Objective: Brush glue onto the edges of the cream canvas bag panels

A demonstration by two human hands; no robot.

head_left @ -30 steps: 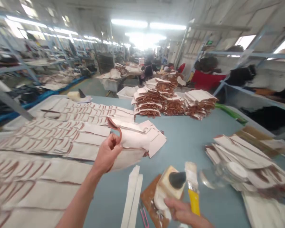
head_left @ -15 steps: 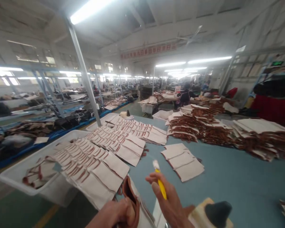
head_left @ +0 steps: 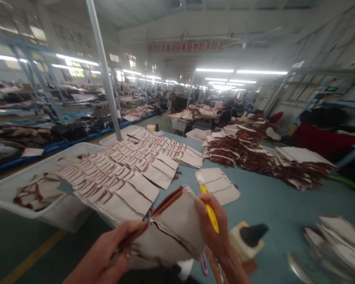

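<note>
My left hand [head_left: 112, 252] grips the near edge of a stack of cream pieces with brown edges [head_left: 171, 228], held up above the blue table [head_left: 269, 201]. My right hand [head_left: 213, 228] presses on the stack's right side with its fingers closed round a yellow-handled brush [head_left: 208, 205], bristles pointing up and away. Just right of that hand stands a cream glue bottle with a black cap [head_left: 247, 238].
Rows of overlapped cream pieces [head_left: 127, 173] cover the table's left side. A white bin [head_left: 26, 201] with pieces sits at the left edge. Tall piles of pieces [head_left: 254, 156] stand at the back, a small pile [head_left: 217, 183] lies mid-table, and more lie at the right [head_left: 337, 240].
The camera tilted up and turned left. My left hand lifted the stack off the table toward me, and my right hand brought the brush up from beside the glue bottle onto the stack.
</note>
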